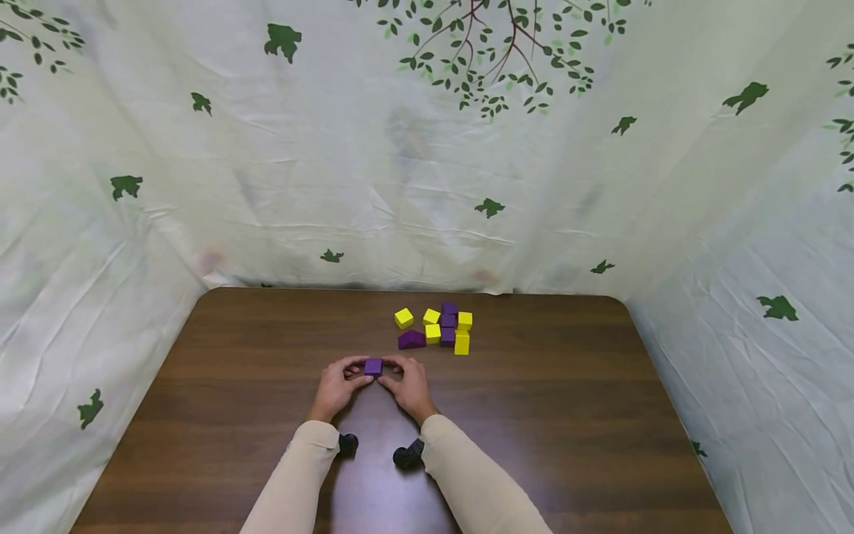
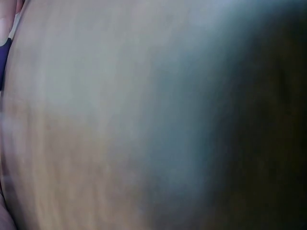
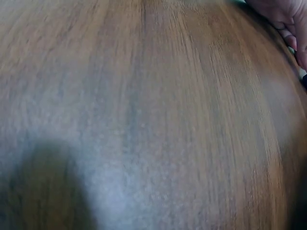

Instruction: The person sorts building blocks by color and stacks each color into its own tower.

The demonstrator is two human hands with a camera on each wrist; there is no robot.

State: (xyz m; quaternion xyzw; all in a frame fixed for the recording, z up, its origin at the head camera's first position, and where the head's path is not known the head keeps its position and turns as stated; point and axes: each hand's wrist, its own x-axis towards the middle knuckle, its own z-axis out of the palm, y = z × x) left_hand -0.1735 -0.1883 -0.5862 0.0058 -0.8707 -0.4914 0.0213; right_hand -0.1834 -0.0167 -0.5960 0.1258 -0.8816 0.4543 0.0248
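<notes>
A purple block [image 1: 373,366] sits between the two hands, low over the table in the head view. From its left side my left hand [image 1: 336,386] holds it with forefinger and thumb. My right hand [image 1: 409,384] grips the opposite side the same way. Only a purple sliver of the block [image 2: 4,62] appears at the left edge of the left wrist view, by a fingertip. In the right wrist view, part of the right hand [image 3: 290,19] shows at the top right corner. Most of both wrist views is blurred wood.
Behind the hands stands a cluster of yellow blocks [image 1: 462,343] and purple blocks [image 1: 448,337]. A purple wedge-like block [image 1: 411,340] lies at its near left, with a yellow block [image 1: 403,319] apart behind it. A leaf-patterned cloth [image 1: 373,185] hangs beyond the brown table [image 1: 567,415].
</notes>
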